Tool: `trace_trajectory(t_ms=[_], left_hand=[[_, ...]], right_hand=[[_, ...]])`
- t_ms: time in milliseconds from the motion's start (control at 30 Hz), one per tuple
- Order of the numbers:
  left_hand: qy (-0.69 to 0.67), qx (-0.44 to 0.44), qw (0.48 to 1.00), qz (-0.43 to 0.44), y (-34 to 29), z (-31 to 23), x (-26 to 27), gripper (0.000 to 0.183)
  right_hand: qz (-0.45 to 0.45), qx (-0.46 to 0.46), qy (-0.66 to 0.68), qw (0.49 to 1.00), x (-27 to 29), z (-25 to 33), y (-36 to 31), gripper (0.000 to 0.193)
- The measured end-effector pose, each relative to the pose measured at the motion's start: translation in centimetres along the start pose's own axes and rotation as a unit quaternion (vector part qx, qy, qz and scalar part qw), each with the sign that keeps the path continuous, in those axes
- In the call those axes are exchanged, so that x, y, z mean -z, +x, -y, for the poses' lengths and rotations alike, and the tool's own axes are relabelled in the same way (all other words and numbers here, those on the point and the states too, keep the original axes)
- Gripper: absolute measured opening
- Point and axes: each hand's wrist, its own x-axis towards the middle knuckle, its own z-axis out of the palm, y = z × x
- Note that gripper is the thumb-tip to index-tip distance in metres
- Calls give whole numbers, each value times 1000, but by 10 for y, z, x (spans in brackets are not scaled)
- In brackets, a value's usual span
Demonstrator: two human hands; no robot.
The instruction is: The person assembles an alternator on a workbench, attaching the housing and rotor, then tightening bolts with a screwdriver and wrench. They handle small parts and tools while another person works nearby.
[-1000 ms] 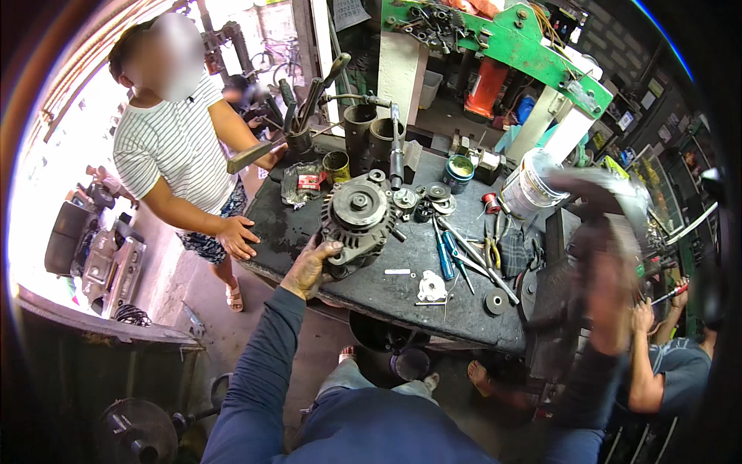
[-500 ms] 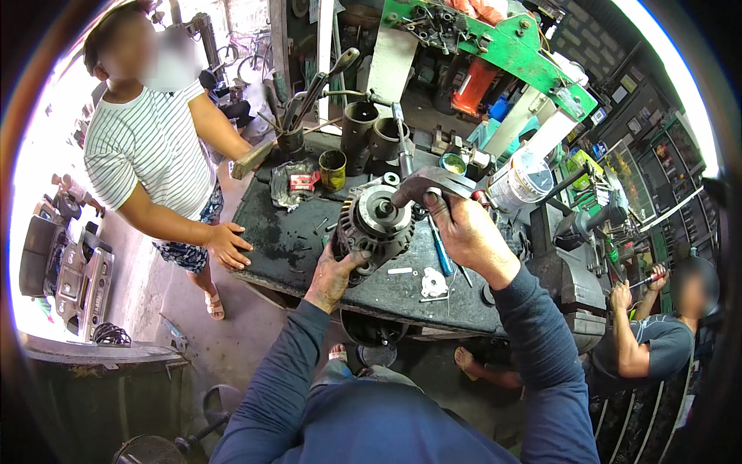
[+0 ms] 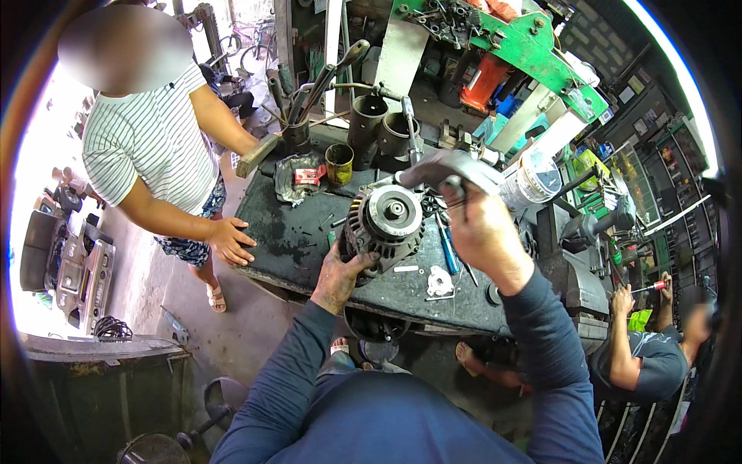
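Observation:
On the dark workbench an alternator sits with its round metal pulley facing up. My left hand is wrapped around its near left side, thumb over the lower housing. My right hand is closed on a hammer, whose curved dark metal head hangs above and to the right of the pulley, apart from it. The hammer is slightly blurred, and its handle is mostly hidden in my fist. Just under my right hand lies a blue-handled screwdriver.
At the left edge a person in a striped shirt rests a hand on the bench. Metal cylinders and a yellow can stand behind the alternator. A white bucket and a vise are to the right, near a second person.
The hammer head has lifted off the pulley's centre and moved up and right with my right hand. My left hand stays on the alternator. The person at right has shifted lower.

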Motion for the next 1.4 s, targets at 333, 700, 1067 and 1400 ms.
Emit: trace_trajectory(t_ms=[333, 700, 1067, 1400], left_hand=[[-53, 1, 999, 4, 1, 6, 0, 64], [-24, -11, 1000, 7, 9, 14, 7, 58], [-19, -34, 998, 39, 9, 8, 6, 70], [-50, -7, 997, 63, 8, 0, 3, 88]], right_hand=[[-42, 93, -22, 995, -8, -1, 2, 32], [90, -2, -132, 987, -17, 4, 0, 42], [38, 35, -145, 988, -19, -11, -1, 45], [-9, -113, -36, 993, -28, 1, -19, 36]])
